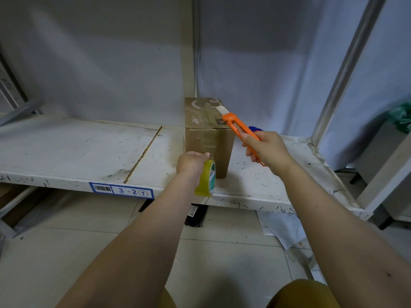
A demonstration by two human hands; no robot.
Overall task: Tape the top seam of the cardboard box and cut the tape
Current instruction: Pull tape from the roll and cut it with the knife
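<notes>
A brown cardboard box [205,121] stands on the white shelf [77,147], with clear tape running along its top seam and down its front face. My left hand [191,165] grips a yellowish roll of tape [208,178] held against the lower front of the box. My right hand [264,147] holds an orange utility knife [236,127] with its blade out, pointing up and left over the right part of the box top.
The shelf front carries a blue label reading 3-2 [121,190]. A metal upright [342,70] rises at the right. Crumpled paper [282,227] and a black object [195,215] lie on the tiled floor under the shelf. Something blue [255,129] shows behind my right hand.
</notes>
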